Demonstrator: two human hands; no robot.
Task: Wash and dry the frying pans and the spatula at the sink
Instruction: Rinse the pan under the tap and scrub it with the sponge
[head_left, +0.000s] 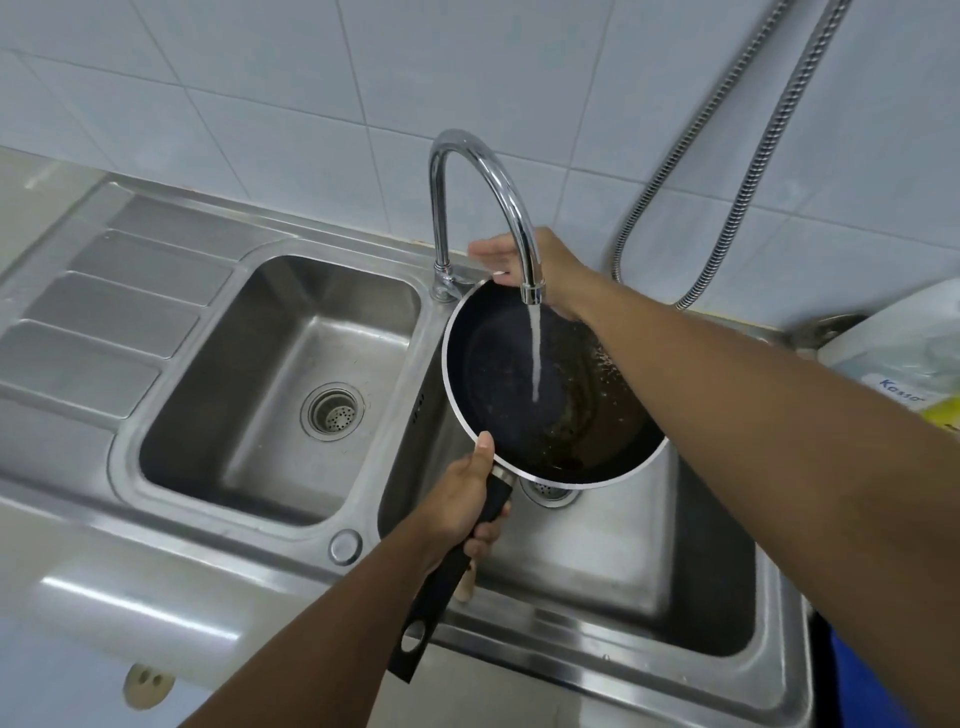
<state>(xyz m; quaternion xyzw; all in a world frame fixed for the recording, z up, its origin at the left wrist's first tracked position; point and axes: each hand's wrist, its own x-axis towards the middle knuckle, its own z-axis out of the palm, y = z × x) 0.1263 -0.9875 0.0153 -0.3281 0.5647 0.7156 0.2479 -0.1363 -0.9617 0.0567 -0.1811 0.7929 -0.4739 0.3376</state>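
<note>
Left hand (462, 499) grips the black handle of the frying pan (493, 374), held tilted over the right basin (623, 561). Faucet (439, 218) runs; water stream (535, 358) lands inside the pan. Right hand (524, 260) sits behind the spout, partly hidden; cannot tell its grip.

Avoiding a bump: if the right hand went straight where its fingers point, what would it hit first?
Likely the faucet stem: the right hand points left toward it, behind the spout. Depth is unclear.
</note>
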